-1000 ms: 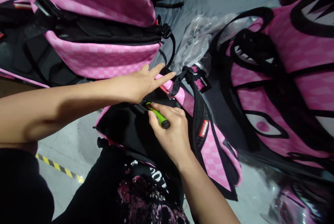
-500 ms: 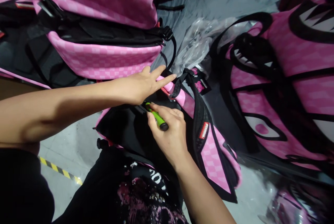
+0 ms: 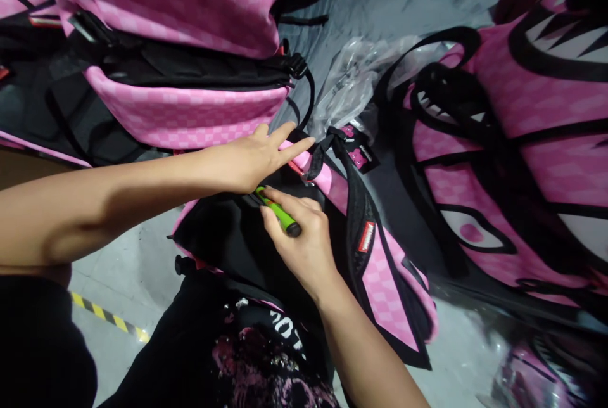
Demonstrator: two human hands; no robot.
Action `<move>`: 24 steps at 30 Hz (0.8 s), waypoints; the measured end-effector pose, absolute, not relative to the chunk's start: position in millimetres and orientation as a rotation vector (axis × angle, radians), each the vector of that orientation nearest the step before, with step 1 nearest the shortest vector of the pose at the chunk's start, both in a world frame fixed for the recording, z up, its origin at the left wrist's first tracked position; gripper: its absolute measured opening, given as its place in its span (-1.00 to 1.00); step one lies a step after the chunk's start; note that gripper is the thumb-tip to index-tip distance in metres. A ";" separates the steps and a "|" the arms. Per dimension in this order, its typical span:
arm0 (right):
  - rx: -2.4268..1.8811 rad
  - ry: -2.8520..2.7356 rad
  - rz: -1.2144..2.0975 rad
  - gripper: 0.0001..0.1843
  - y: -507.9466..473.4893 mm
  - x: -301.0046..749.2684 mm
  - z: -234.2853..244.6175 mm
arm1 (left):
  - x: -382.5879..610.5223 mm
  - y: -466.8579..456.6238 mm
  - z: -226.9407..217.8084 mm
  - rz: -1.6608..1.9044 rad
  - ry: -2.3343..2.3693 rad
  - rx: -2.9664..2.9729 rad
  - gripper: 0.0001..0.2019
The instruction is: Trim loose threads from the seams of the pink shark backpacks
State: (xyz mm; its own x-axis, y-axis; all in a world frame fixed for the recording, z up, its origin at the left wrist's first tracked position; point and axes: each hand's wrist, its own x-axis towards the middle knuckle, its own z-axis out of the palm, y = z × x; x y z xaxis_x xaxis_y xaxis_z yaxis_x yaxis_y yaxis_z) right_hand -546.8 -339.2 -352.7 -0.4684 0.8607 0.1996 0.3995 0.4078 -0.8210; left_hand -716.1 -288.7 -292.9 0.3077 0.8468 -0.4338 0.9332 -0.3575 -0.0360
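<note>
A pink checkered backpack (image 3: 380,268) with black back panel and straps lies in front of me. My right hand (image 3: 299,246) is closed around a green tool with a black end (image 3: 278,210), its tip pointing at the bag's black panel. My left hand (image 3: 256,158) reaches across and presses on the bag's upper edge, two fingers stretched out flat, the others hidden underneath. A black strap with a hang tag (image 3: 361,154) lies just right of those fingers.
More pink checkered backpacks (image 3: 190,110) are stacked at the back left. A large pink bag with a black eye-and-teeth print (image 3: 522,161) lies at the right. Crumpled clear plastic (image 3: 356,72) sits between them. Yellow-black floor tape (image 3: 109,319) shows below left.
Both hands and the green tool have shifted slightly left; the view has tilted a little. The grip has not changed.
</note>
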 end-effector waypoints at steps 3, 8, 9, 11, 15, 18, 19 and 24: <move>-1.081 -2.066 0.930 -0.79 -339.0 -548.0 -351.9 | -716.5 -288.5 -294.1 -0.537 1.638 2.366 0.08; -1.035 -2.063 0.924 -0.77 -339.9 -550.6 -350.6 | -719.8 -290.5 -295.2 -0.548 1.615 2.401 0.02; -1.041 -2.071 0.944 -0.77 -340.3 -551.6 -351.1 | -721.5 -291.5 -296.6 -0.526 1.609 2.423 0.01; -1.104 -2.088 0.925 -0.77 -340.9 -554.5 -352.7 | -726.2 -293.2 -301.5 -0.460 1.599 2.485 -0.02; -1.139 -2.078 1.039 -0.82 -338.5 -556.7 -347.7 | -737.3 -293.1 -314.5 -0.382 1.595 2.566 0.01; -1.009 -1.989 1.224 -0.86 -333.0 -539.4 -323.5 | -742.2 -293.0 -317.9 -0.365 1.589 2.545 0.04; -0.959 -1.941 1.200 -0.85 -328.8 -528.9 -313.3 | -742.8 -293.5 -317.7 -0.356 1.583 2.534 0.05; -1.223 -1.721 0.548 -0.70 -262.3 -471.4 -304.6 | -739.2 -295.0 -313.5 -0.334 1.585 2.507 0.04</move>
State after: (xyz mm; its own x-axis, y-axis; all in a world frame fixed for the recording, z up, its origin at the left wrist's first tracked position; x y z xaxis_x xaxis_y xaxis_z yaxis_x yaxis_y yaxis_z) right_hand -471.4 -262.3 -304.6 -0.0789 0.9019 0.4248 0.4905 0.4061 -0.7710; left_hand -739.2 -295.0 -313.5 0.4145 0.8693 -0.2694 0.9041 -0.4271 0.0128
